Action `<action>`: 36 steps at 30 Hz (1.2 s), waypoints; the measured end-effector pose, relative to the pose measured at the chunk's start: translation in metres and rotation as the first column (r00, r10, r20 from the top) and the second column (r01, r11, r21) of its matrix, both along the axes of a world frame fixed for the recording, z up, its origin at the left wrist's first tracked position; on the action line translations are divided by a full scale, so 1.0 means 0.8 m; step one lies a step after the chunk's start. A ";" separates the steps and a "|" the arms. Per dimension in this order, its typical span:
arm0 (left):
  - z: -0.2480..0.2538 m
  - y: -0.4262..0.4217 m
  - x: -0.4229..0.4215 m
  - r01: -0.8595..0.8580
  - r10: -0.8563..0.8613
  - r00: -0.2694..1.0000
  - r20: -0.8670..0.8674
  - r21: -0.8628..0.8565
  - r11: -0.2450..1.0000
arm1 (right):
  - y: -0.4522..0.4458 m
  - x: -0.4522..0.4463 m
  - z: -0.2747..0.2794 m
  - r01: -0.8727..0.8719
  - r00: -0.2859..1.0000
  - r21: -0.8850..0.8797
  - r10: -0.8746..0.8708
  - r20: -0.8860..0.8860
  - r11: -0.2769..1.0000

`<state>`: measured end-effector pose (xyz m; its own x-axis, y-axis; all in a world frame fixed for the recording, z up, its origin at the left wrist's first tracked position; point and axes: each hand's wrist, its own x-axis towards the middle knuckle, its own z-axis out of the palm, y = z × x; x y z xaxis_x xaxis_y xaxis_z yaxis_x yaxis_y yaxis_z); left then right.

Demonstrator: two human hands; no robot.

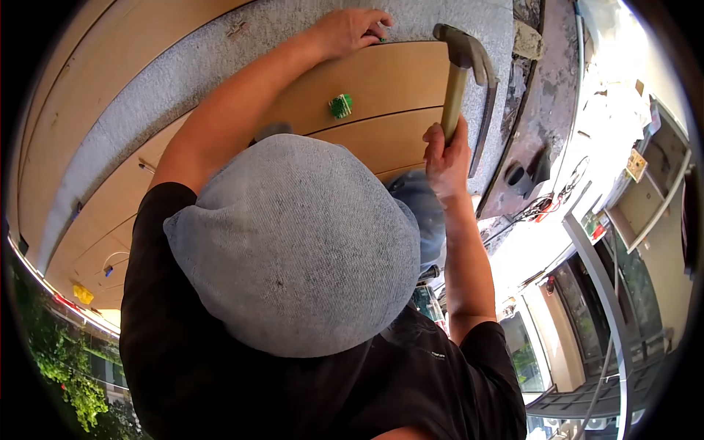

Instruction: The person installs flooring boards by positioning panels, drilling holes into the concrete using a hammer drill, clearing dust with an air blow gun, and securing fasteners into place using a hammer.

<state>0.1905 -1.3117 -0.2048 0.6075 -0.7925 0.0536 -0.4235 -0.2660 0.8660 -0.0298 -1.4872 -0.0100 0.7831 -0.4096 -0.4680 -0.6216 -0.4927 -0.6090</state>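
My left hand (352, 33) reaches to the far edge of a brown plank (396, 73), its fingers curled down against that edge. A small green piece (382, 41) shows at the fingertips; most of it is hidden. In my right hand (449, 158) is a claw hammer (454, 95), gripped by its pale handle with the head up, near the plank's right end. On the plank between the hands lies a small bundle of green pieces (340, 106). A denim cap (293, 242) covers the middle of the view.
Grey ground (183, 81) runs along the planks' far side. To the right are a dark stained slab (539, 121), a dark cup-like object (518, 180), tangled cables (539, 209) and a stone chunk (527, 40). A yellow item (82, 295) lies at the far left.
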 end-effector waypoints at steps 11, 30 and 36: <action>0.004 0.004 0.000 -0.025 0.026 0.998 -0.062 0.015 1.000 | 0.054 -0.010 -0.092 -0.011 0.998 0.040 0.009 0.066 0.999; 0.025 0.037 -0.045 -0.302 0.284 0.949 -0.140 -0.140 0.943 | 0.049 -0.006 -0.093 -0.008 0.993 0.064 0.001 0.119 0.998; 0.023 0.040 -0.046 -0.274 0.284 0.956 0.072 -0.116 0.955 | 0.045 0.000 -0.097 -0.078 0.995 -0.038 0.081 0.064 0.996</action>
